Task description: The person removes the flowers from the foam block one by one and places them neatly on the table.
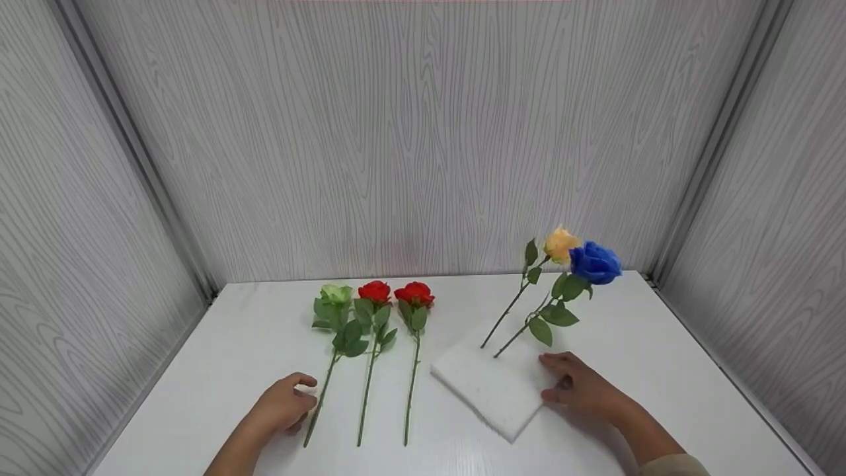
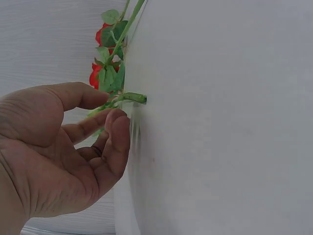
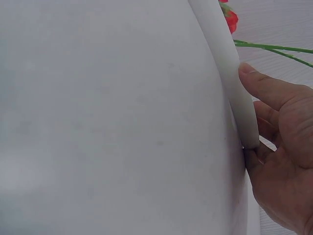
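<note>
A white foam block [image 1: 492, 390] lies turned cornerwise on the table. A yellow rose [image 1: 561, 246] and a blue rose [image 1: 595, 263] stand in it by their stems, leaning to the right. My right hand [image 1: 585, 389] grips the block's right corner, thumb on one side and fingers on the other. Laid left of the block are a green rose [image 1: 336, 295] and two red roses, one in the middle [image 1: 375, 292] and one at right [image 1: 414, 294]. My left hand [image 1: 283, 404] is at the green rose's lower stem [image 2: 134, 97], thumb and fingers parted around it.
The white table [image 1: 218, 370] is bounded by wood-grain panels, with a back panel [image 1: 396, 145], a left panel [image 1: 79, 251] and a right panel [image 1: 780, 264]. The standing roses rise above the block near the back panel.
</note>
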Motion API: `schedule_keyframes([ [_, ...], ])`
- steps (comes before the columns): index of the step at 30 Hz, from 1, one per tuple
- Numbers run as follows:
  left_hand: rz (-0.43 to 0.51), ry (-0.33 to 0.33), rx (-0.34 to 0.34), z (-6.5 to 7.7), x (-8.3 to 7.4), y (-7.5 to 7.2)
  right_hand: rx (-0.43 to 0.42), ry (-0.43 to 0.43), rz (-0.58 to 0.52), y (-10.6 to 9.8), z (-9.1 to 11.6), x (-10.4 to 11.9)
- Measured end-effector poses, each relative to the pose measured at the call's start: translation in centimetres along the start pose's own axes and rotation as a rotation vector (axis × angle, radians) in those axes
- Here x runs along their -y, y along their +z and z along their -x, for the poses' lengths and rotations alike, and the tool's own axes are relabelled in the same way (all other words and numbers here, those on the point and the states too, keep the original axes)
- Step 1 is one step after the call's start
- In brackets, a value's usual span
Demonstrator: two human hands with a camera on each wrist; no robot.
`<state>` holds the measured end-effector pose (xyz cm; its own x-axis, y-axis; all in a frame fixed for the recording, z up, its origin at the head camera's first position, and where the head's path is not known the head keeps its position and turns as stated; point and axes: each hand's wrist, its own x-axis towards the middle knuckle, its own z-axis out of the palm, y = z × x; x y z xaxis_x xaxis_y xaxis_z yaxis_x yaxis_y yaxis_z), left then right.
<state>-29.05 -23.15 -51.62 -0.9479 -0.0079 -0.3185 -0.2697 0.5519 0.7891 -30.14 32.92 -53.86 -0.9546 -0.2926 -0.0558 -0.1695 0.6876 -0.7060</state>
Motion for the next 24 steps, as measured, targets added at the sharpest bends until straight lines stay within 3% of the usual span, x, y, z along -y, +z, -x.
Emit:
schedule_keyframes([
  [5,-0.037,0.102,-0.061,-0.2,-0.6,0.0,0.000,-0.003,0.008,0.0,0.0,-0.1],
  [9,-0.046,0.147,-0.089,-0.3,-1.1,0.2,0.003,0.004,0.005,0.0,-0.1,-0.2],
  [16,-0.027,0.165,-0.096,-0.5,-2.2,1.2,-0.006,0.055,-0.009,0.2,-0.2,-0.2],
  [24,0.054,0.209,-0.079,-0.5,-3.8,3.6,-0.013,0.074,0.004,0.2,-0.2,0.0],
])
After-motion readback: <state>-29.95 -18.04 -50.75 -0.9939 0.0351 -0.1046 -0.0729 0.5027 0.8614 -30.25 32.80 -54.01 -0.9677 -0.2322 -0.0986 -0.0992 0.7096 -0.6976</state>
